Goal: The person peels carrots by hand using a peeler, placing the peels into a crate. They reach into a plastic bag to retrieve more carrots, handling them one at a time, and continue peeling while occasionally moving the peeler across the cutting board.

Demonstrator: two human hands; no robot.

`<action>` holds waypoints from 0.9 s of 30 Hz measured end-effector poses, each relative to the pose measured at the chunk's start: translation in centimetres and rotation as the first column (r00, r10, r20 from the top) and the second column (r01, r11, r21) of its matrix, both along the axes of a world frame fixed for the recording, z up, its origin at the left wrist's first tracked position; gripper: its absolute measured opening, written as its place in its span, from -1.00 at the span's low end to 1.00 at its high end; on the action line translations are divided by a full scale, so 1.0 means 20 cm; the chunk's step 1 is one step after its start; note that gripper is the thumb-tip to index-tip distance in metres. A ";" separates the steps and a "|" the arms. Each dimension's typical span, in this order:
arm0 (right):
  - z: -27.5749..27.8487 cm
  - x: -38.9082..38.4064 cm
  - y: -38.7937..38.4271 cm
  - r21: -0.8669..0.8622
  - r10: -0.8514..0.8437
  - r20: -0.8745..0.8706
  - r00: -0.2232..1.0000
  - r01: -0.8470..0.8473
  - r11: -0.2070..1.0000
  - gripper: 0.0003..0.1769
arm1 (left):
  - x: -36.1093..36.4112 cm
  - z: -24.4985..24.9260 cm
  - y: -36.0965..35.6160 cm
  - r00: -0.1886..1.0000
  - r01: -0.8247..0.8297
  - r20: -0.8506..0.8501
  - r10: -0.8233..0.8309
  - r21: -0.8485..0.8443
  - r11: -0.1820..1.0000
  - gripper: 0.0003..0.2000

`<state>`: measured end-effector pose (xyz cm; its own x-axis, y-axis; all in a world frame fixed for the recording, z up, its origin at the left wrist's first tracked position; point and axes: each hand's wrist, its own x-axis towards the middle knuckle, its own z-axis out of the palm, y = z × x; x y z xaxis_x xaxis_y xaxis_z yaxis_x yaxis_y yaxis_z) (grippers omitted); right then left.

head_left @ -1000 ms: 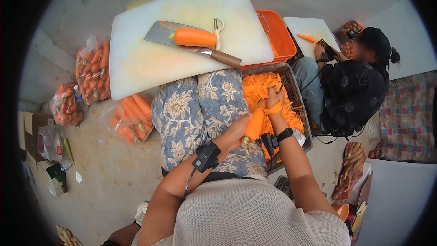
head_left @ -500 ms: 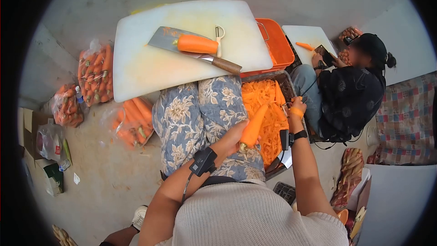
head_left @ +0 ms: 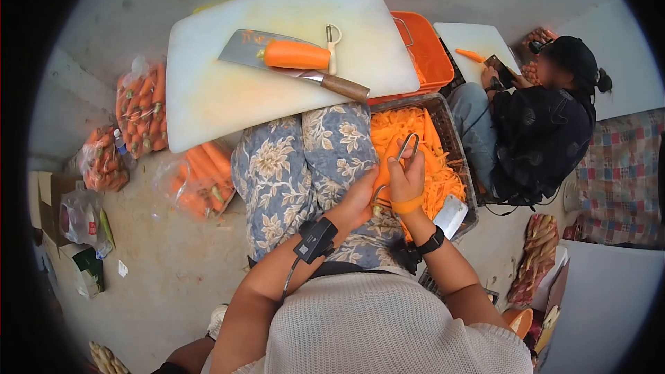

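My left hand (head_left: 358,201) is closed round a carrot (head_left: 382,179), above my patterned trousers at the edge of the crate. Close against it, my right hand (head_left: 407,183) grips a peeler (head_left: 413,143) with a looped metal frame; its lower end lies by the carrot's stem end, and my fingers hide part of both. Beneath the right hand, the dark crate (head_left: 465,166) holds a heap of orange carrot peelings (head_left: 438,183). A peeled carrot (head_left: 296,55) rests on the cleaver (head_left: 242,50) on the white cutting board (head_left: 201,97), beside a white-handled peeler (head_left: 332,59).
An orange bin (head_left: 433,59) stands behind the crate. Bags of carrots (head_left: 142,107) line the left side, with another bag (head_left: 201,180) by my knee. At the right, a co-worker (head_left: 530,131) sits at a second cutting board (head_left: 465,36) with a dark-bladed knife.
My right hand has come left from the crate's far side with the peeler, up to the carrot. The left hand keeps hold of the carrot, and the view has shifted slightly.
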<state>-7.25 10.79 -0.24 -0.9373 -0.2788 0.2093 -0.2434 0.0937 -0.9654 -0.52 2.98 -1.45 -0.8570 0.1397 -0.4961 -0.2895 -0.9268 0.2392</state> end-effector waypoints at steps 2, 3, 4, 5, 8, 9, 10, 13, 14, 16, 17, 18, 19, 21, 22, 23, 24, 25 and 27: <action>-0.01 -0.01 0.01 0.133 0.014 -0.030 0.999 -0.010 0.991 -0.70 | 0.00 -0.01 0.01 1.000 0.002 0.009 -0.001 -0.037 0.999 -0.61; -0.02 -0.02 0.01 0.184 0.008 -0.020 1.000 -0.004 0.983 -0.70 | -0.01 0.00 0.01 1.000 0.011 0.013 -0.010 -0.080 0.997 -0.62; -0.02 -0.03 0.01 0.235 0.001 -0.012 1.000 0.002 0.972 -0.70 | 0.00 0.00 0.00 1.000 0.013 0.017 -0.012 -0.073 0.997 -0.62; -0.02 -0.03 0.01 0.240 0.000 -0.009 1.000 0.002 0.971 -0.70 | -0.01 0.00 -0.01 0.999 0.040 0.010 -0.039 -0.124 0.992 -0.64; -0.03 -0.06 0.00 0.237 -0.003 -0.012 1.000 0.006 0.971 -0.70 | -0.02 0.06 -0.02 0.998 0.055 0.021 -0.053 -0.158 0.986 -0.66; -0.04 -0.07 0.00 0.246 -0.003 -0.020 1.000 0.008 0.969 -0.70 | -0.02 0.07 -0.02 0.999 0.044 0.033 -0.039 -0.147 0.988 -0.68; -0.05 -0.08 0.00 0.253 -0.003 -0.028 1.000 0.010 0.967 -0.69 | -0.02 0.07 -0.03 0.998 0.047 0.036 -0.042 -0.145 0.988 -0.68; -0.07 -0.10 0.00 0.181 0.001 0.026 1.000 -0.005 0.983 -0.69 | -0.02 0.06 -0.03 0.999 0.048 0.015 -0.047 -0.159 0.986 -0.68; -0.07 -0.10 0.00 0.182 0.001 0.026 1.000 -0.005 0.983 -0.69 | -0.02 0.06 -0.03 0.999 0.049 0.014 -0.048 -0.162 0.986 -0.68; -0.06 -0.10 -0.01 0.193 -0.004 -0.014 1.000 0.007 0.981 -0.71 | -0.02 0.06 -0.03 0.999 0.049 0.012 -0.047 -0.166 0.985 -0.69; -0.07 -0.11 0.00 0.193 -0.003 -0.016 1.000 0.006 0.981 -0.71 | -0.02 0.05 -0.02 0.999 0.044 0.018 -0.041 -0.170 0.984 -0.69; -0.10 -0.13 0.00 0.210 -0.028 -0.010 1.000 0.029 0.977 -0.72 | -0.02 0.05 -0.02 0.999 0.039 0.023 -0.035 -0.176 0.984 -0.69; -0.13 -0.15 0.02 0.226 -0.053 -0.005 0.999 0.053 0.973 -0.73 | -0.02 0.04 -0.01 0.999 0.038 0.020 -0.035 -0.178 0.983 -0.69; -0.21 -0.28 0.05 0.206 -0.092 0.035 0.995 0.083 0.975 -0.73 | -0.01 0.00 0.01 0.998 0.056 -0.021 -0.062 -0.218 0.974 -0.69; -0.21 -0.31 0.06 0.189 -0.130 0.077 0.988 0.114 0.975 -0.73 | -0.01 -0.03 0.02 0.998 0.057 -0.022 -0.064 -0.222 0.973 -0.69; -0.22 -0.32 0.06 0.183 -0.131 0.076 0.989 0.115 0.976 -0.73 | -0.01 -0.06 0.03 0.997 0.067 -0.017 -0.073 -0.242 0.968 -0.68; -0.21 -0.33 0.06 0.210 -0.139 0.136 0.981 0.109 0.972 -0.73 | -0.01 -0.06 0.03 0.997 0.075 -0.011 -0.081 -0.260 0.963 -0.67; -0.20 -0.33 0.05 0.238 -0.147 0.194 0.970 0.099 0.966 -0.73 | -0.01 -0.06 0.03 0.997 0.072 -0.015 -0.079 -0.263 0.962 -0.67; -0.17 -0.33 0.04 0.232 -0.159 0.185 0.970 0.115 0.966 -0.73 | -0.01 -0.07 0.02 0.997 0.071 -0.023 -0.078 -0.214 0.974 -0.66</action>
